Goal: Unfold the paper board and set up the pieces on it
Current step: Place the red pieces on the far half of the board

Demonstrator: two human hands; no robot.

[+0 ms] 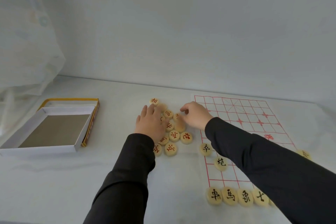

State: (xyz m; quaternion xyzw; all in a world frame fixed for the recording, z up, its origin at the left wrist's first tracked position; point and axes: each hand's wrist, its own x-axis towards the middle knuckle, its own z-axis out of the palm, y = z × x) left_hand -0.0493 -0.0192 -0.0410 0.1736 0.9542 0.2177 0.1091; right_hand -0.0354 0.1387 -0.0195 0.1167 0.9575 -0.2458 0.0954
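Wooden xiangqi pieces with red characters (pixel 174 135) lie in a loose cluster on a white counter (pixel 72 178), near the middle of the view. Both hands reach into this cluster from dark sleeves. The left hand (pixel 151 123) lies flat on the cluster's left side, fingers straight and close together, covering several discs. The right hand (pixel 195 114) sits at the cluster's upper right with fingers curled downward over a disc; whether it pinches that disc cannot be told.

Just right of the hands, the paper board (pixel 245 112) lies unfolded and flat, printed with a red grid. The right forearm crosses over its near left part. Black-lettered pieces (pixel 230 196) stand in a touching row along the board's near edge. Two more black-lettered discs (pixel 220 162) sit on its left edge, and another peeks out beyond the right forearm.

Well apart to the left, an open white cardboard box (pixel 40 148) rests in its yellow-edged lid.
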